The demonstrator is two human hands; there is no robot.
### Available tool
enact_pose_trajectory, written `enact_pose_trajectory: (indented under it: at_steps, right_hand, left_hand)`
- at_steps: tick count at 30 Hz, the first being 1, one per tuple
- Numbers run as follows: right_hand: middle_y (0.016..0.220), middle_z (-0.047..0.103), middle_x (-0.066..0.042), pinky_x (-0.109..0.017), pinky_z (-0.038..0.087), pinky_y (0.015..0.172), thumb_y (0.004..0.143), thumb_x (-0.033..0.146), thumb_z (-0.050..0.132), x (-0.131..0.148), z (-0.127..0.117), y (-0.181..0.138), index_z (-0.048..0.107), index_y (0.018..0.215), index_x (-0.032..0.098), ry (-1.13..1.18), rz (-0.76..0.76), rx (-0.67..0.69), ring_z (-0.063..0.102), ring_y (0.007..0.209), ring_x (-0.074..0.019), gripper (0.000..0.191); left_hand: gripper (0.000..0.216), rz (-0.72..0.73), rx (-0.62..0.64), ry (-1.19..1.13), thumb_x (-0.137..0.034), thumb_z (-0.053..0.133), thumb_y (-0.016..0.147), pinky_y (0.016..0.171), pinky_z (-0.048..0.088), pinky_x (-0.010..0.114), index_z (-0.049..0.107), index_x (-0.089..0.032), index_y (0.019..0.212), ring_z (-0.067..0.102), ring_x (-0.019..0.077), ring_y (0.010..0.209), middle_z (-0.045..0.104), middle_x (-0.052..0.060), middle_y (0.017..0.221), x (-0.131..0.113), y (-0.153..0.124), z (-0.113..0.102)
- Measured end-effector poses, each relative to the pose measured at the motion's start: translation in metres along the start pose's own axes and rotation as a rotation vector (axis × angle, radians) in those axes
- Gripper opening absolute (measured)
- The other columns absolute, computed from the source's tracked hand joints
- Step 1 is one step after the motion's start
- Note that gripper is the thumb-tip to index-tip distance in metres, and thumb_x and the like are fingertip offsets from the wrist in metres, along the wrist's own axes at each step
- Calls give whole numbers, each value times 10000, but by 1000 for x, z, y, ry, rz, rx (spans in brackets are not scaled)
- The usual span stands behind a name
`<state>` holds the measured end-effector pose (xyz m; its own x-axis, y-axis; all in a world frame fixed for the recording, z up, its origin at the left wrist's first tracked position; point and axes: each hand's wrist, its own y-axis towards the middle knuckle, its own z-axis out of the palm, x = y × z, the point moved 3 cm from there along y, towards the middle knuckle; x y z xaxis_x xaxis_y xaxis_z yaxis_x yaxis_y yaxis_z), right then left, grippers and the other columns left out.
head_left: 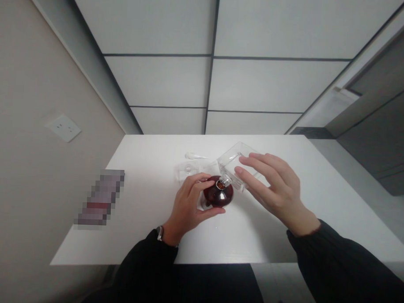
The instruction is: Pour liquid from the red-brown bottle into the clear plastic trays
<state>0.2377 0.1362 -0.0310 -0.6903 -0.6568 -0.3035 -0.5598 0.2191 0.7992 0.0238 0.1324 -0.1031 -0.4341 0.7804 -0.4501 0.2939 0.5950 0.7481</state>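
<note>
My left hand (190,204) is wrapped round a dark red, rounded glass bottle (217,198), fingers on its left side and thumb along the front. The bottle's open mouth faces up and shows an amber-brown inside. A clear, square-sided glass bottle (233,156) is gripped in my right hand (273,189), tilted with its neck down to the left at the red bottle's mouth. Whether the neck touches the rim I cannot tell. Any liquid in the clear bottle is hard to make out.
Behind my left hand lies a clear, box-like piece (188,169), with a slim clear object (197,156) beyond it. A pixelated flat item (101,199) is at the left of the white table (146,229). The left wall has a socket (65,128); panels stand behind the table.
</note>
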Motion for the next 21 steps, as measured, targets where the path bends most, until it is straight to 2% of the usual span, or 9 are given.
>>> enact_pose_trajectory:
  at_steps: [10,15,21]
  right_hand:
    - [1217,765,-101,-392,585,1010,902,78,745,0,-1,0,662,1230,201,23,-12,2,688,1190,-230,361]
    - [1216,773,-67,-385,596,999,905,81,740,0,-1,1,647,1247,247,7,-4,-5,697,1176,-214,391]
    - [1180,771,-51,-357,593,983,930,76,707,1,-1,5,646,1200,251,-17,-10,-20,699,1138,-191,328]
  left_hand:
    - [679,-46,2,-48,-577,817,821,994,575,489,509,-232,1319,663,294,1176,659,134,1265,3,-2,1]
    - [647,-54,-6,-62,-569,824,817,988,571,493,518,-244,1286,660,293,1175,657,127,1269,3,-2,1]
    - [611,-59,-16,-69,-578,813,825,970,576,485,522,-256,1255,667,288,1162,656,119,1266,3,-2,1]
